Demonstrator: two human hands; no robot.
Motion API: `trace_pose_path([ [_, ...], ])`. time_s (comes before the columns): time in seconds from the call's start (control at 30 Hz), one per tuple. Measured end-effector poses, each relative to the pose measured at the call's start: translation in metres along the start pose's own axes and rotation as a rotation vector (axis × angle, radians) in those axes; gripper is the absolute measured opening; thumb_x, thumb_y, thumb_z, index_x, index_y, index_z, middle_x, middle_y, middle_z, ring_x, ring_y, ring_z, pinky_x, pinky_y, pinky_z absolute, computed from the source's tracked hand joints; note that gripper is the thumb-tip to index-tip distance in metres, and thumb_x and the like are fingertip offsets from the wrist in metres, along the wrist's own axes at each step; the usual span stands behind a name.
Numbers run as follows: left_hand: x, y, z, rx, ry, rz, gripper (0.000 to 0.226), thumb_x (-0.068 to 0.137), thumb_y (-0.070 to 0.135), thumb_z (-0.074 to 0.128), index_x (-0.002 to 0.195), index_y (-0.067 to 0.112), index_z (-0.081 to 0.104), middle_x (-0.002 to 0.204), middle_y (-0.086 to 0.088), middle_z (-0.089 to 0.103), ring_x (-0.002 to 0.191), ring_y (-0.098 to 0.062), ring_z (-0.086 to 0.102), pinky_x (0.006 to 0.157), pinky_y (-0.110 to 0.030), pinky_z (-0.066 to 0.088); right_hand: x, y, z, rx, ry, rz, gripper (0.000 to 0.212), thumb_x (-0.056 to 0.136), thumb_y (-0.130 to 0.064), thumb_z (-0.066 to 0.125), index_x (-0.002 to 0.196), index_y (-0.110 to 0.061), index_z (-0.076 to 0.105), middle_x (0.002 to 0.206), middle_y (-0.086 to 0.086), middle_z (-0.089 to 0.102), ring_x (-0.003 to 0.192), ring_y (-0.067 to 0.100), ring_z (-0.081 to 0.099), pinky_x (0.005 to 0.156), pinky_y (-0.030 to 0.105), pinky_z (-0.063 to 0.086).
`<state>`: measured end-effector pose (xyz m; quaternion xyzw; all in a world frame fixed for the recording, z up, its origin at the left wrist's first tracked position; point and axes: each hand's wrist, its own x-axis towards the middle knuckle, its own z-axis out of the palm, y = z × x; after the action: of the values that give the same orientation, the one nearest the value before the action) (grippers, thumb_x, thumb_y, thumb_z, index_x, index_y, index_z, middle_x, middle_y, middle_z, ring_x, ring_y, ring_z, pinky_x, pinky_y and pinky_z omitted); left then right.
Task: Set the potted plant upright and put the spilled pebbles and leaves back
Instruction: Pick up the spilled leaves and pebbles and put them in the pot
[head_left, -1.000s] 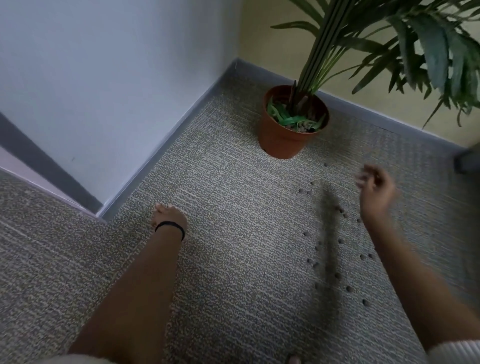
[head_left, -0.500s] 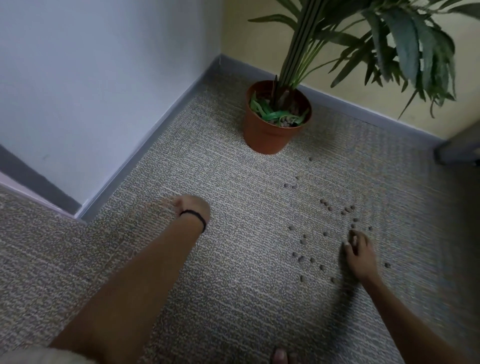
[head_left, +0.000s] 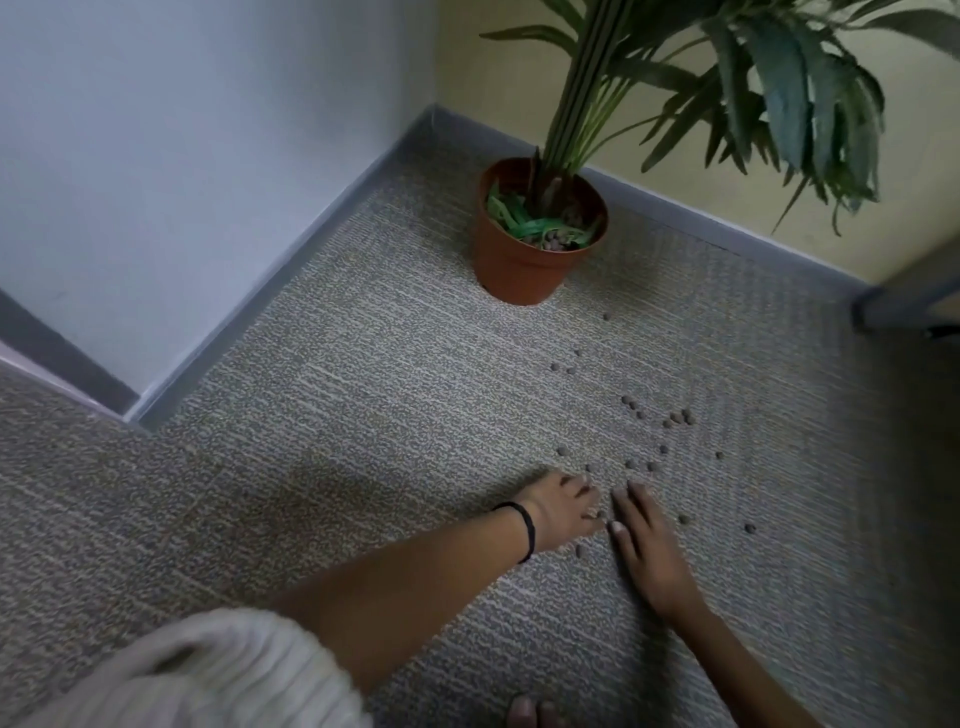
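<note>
The terracotta pot stands upright in the wall corner, with the tall green plant rising from it and loose green leaves and some pebbles inside. Several brown pebbles lie scattered on the carpet to the right of and below the pot. My left hand, with a black band at the wrist, rests on the carpet with its fingers curled around a few pebbles. My right hand lies flat beside it, fingers straight, and pebbles sit between the two hands.
Grey patterned carpet covers the floor. A white wall with a grey skirting runs along the left, a yellow wall behind the pot. A dark furniture edge stands at the right. Toes show at the bottom.
My left hand has moved right across the carpet to the pebbles. My right hand came down from the air to the floor and slid left, meeting the left hand.
</note>
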<state>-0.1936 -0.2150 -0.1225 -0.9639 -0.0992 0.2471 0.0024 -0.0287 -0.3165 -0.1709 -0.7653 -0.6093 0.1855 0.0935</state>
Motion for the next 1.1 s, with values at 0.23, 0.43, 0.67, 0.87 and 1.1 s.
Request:
trace_pose_path([
  [0.23, 0.007, 0.0, 0.011, -0.267, -0.135, -0.055, 0.073, 0.1, 0.016, 0.046, 0.156, 0.023, -0.002, 0.157, -0.017, -0.025, 0.148, -0.036, -0.014, 0.12, -0.054, 0.01, -0.018, -0.002, 0.005, -0.081, -0.002, -0.046, 0.045, 0.094, -0.015, 0.056, 0.137, -0.007, 0.048, 0.149, 0.014, 0.037, 0.139, 0.032, 0.032, 0.114, 0.035, 0.021],
  [0.43, 0.009, 0.01, 0.005, -0.406, -0.005, -0.11, 0.077, 0.091, 0.024, 0.063, 0.151, 0.014, 0.017, 0.159, -0.025, -0.009, 0.148, -0.04, 0.001, 0.118, -0.049, 0.023, -0.016, -0.001, 0.0, -0.039, -0.005, -0.007, 0.037, 0.095, -0.012, 0.053, 0.132, -0.009, 0.055, 0.146, 0.013, 0.042, 0.134, 0.031, 0.039, 0.111, 0.038, 0.035],
  [0.67, 0.01, 0.019, -0.002, -0.24, 0.14, -0.053, 0.055, 0.088, -0.012, 0.05, 0.141, -0.002, 0.034, 0.145, -0.028, 0.029, 0.129, -0.041, 0.04, 0.096, -0.043, 0.05, -0.007, -0.004, -0.01, -0.095, -0.014, -0.01, 0.035, 0.093, -0.008, 0.054, 0.127, -0.013, 0.061, 0.143, 0.011, 0.047, 0.129, 0.028, 0.044, 0.109, 0.031, 0.033],
  [0.87, 0.011, 0.014, -0.001, -0.136, 0.249, 0.063, 0.033, 0.094, -0.006, 0.042, 0.126, -0.001, 0.049, 0.129, -0.019, 0.047, 0.118, -0.032, 0.048, 0.085, -0.04, 0.051, -0.001, -0.01, -0.016, 0.014, 0.013, 0.002, 0.024, 0.09, -0.008, 0.058, 0.112, -0.004, 0.069, 0.123, 0.011, 0.061, 0.113, 0.023, 0.056, 0.096, 0.017, 0.036],
  [1.1, 0.007, 0.009, -0.006, -0.208, 0.23, 0.078, 0.026, 0.091, -0.007, 0.049, 0.114, -0.004, 0.06, 0.13, -0.019, 0.05, 0.117, -0.031, 0.05, 0.084, -0.039, 0.05, -0.003, -0.013, -0.018, -0.073, 0.002, -0.053, 0.027, 0.086, -0.001, 0.06, 0.112, -0.005, 0.068, 0.118, 0.012, 0.061, 0.108, 0.027, 0.058, 0.093, 0.032, 0.048],
])
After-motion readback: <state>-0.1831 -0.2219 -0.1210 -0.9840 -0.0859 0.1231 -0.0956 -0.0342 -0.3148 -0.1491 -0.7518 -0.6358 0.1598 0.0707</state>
